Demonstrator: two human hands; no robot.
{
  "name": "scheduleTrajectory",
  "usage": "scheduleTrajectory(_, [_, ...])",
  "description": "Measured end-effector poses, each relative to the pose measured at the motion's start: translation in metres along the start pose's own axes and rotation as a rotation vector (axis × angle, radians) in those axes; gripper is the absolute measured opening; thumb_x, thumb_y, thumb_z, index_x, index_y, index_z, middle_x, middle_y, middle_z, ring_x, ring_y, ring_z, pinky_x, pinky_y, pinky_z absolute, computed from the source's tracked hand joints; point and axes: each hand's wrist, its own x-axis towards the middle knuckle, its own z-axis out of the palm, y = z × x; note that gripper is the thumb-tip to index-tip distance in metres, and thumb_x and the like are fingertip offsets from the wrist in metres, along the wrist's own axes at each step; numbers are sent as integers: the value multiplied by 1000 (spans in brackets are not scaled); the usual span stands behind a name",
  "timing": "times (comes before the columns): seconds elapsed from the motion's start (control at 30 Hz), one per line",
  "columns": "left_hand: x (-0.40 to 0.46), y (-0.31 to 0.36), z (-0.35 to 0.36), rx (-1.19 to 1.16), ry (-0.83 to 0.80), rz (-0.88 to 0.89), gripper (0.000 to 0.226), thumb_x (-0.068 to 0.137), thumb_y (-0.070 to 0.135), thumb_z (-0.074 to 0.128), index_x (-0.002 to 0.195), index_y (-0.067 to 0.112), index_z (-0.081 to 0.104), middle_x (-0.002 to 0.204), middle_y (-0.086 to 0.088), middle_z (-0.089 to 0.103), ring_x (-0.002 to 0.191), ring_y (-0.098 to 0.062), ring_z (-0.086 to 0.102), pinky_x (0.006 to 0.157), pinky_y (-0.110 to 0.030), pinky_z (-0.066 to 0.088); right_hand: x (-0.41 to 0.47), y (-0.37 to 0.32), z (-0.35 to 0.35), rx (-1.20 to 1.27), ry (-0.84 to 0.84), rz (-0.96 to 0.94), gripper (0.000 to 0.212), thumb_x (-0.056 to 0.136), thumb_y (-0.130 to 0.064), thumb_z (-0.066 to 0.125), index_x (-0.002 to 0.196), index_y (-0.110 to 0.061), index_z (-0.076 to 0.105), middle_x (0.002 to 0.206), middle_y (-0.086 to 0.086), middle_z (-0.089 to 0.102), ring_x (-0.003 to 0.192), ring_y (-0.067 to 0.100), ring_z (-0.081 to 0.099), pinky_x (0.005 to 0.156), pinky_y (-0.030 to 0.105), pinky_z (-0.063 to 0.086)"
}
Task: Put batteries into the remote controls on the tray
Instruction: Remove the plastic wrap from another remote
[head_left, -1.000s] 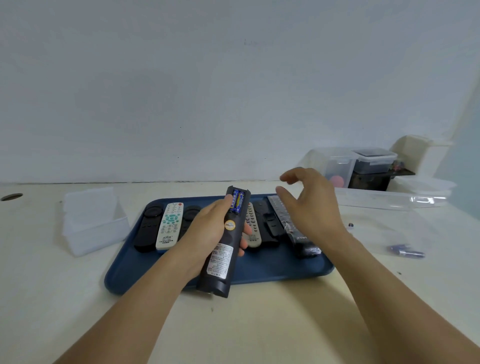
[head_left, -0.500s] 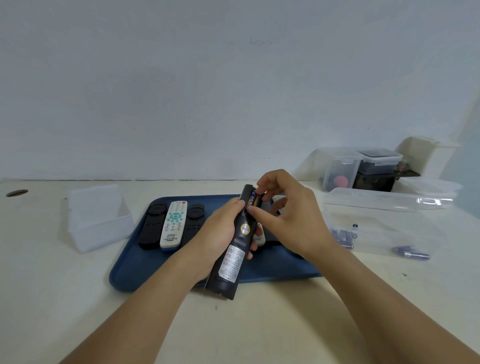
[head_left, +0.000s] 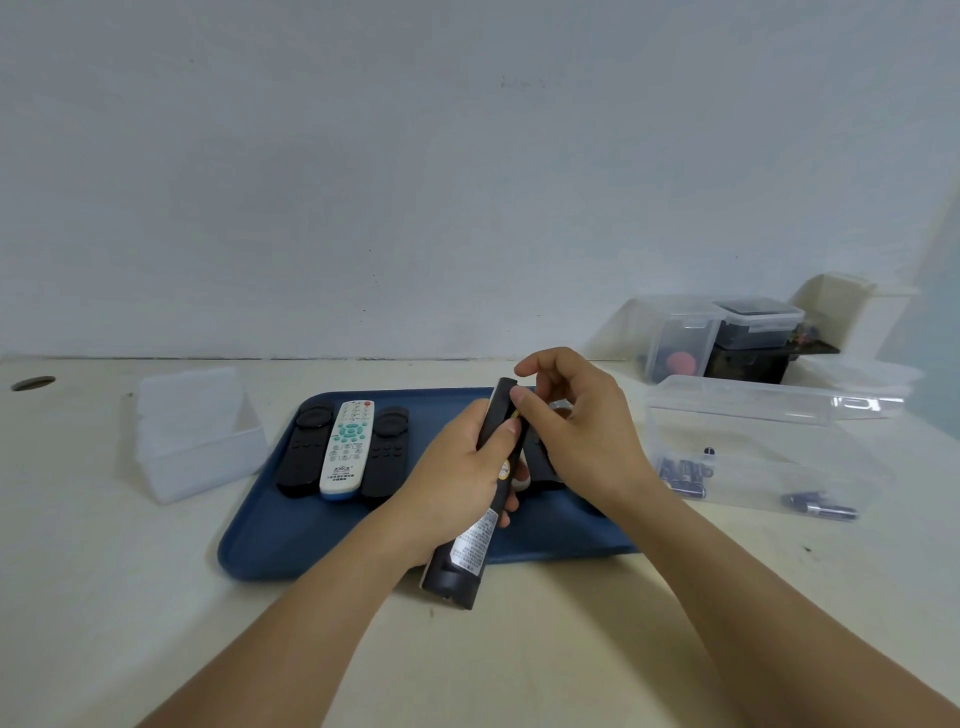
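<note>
Head view: the blue tray (head_left: 291, 540) lies on the pale table (head_left: 156, 623) and serves as the landmark. Above its near edge the left hand (head_left: 452, 488) grips a long black remote (head_left: 475, 540), fingers wrapped round its middle, back side up, near end overhanging the tray's front rim. The right hand (head_left: 576, 431) meets the remote's far end — thumb and forefinger curl and pinch there at the battery compartment, where a sliver of yellow shows; whether a cover or a battery sits under those fingertips cannot be told.

On the tray's left part 3 remotes lie side by side: a black remote with a round pad (head_left: 304, 449), a white remote (head_left: 348, 447) with green buttons, and another black one (head_left: 384, 452). More dark remotes (head_left: 540, 462) lie on the tray behind the hands, mostly hidden.

Left of the tray stands a frosted plastic box (head_left: 192, 436). Right of the tray sits a clear container (head_left: 753, 415) — dark batteries (head_left: 685, 473) show through its wall, and 2 more batteries (head_left: 821, 506) show farther right. Behind that, well beyond the tray's far right corner, stand small lidded tubs (head_left: 722, 332).
</note>
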Motion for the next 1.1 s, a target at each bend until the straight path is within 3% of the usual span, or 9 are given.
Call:
scheduleTrajectory(0.3, [2,-1,-1,-36,3,-33,15,105,29,49,110,17,56,74,-8,63,58,-23,60,51,-31,52,0,-3,2,246,110,237,17,84,-3,74,91,-17,68,80,-2,65,70,12,65,67,29,57])
scheduleTrajectory(0.47, [2,6,-1,-298,16,-126,23,105,29,49,114,9,58,75,-13,66,51,-23,58,47,-29,51,11,-6,-10,1065,176,735,15,90,7,59,100,-4,62,87,12,67,65,17,62,60,22,54])
scheduleTrajectory(0.57, [1,10,-4,-414,6,-162,31,105,32,48,116,5,57,80,-18,66,49,-23,58,46,-29,50,19,1,-22,1301,141,939,18,92,4,48,101,0,63,85,14,63,65,19,57,64,26,54])
scheduleTrajectory(0.63, [1,10,-4,-442,6,-190,39,104,38,48,116,2,59,79,-17,67,50,-22,59,47,-30,51,20,1,-23,1231,71,972,15,93,-2,50,94,-1,65,70,8,54,55,14,47,49,21,48])
scheduleTrajectory(0.7, [1,10,-3,-442,11,-216,46,104,44,47,109,1,63,78,-16,68,50,-22,59,48,-30,51,19,0,-20,925,20,851,10,94,-13,58,86,-8,63,57,-3,41,43,8,31,35,16,29])
scheduleTrajectory(0.83, [1,10,-3,-462,-5,-236,51,102,50,47,104,3,66,76,-17,68,51,-23,59,51,-32,51,11,-1,-18,-82,49,102,16,81,-33,81,84,-23,69,67,-13,59,48,0,46,51,13,40])
scheduleTrajectory(0.93, [-1,12,-4,-473,-43,-230,54,102,51,46,102,2,67,76,-16,67,53,-24,59,52,-32,50,9,0,-18,-62,-75,123,29,76,-40,85,100,-31,72,95,-17,72,80,-5,64,79,24,53])
scheduleTrajectory(1.0, [-1,12,-4,-458,-43,-227,55,103,52,43,101,2,67,77,-16,67,53,-24,59,52,-32,50,10,4,-17,-4,-93,198,24,80,-35,82,100,-26,74,97,-13,75,94,5,69,92,36,55])
scheduleTrajectory(1.1, [4,7,-6,-479,-50,-222,54,105,47,38,112,1,65,82,-20,67,56,-28,58,52,-33,50,11,6,-16,98,-98,222,13,85,-24,79,97,-20,75,92,-4,77,86,13,71,86,40,57])
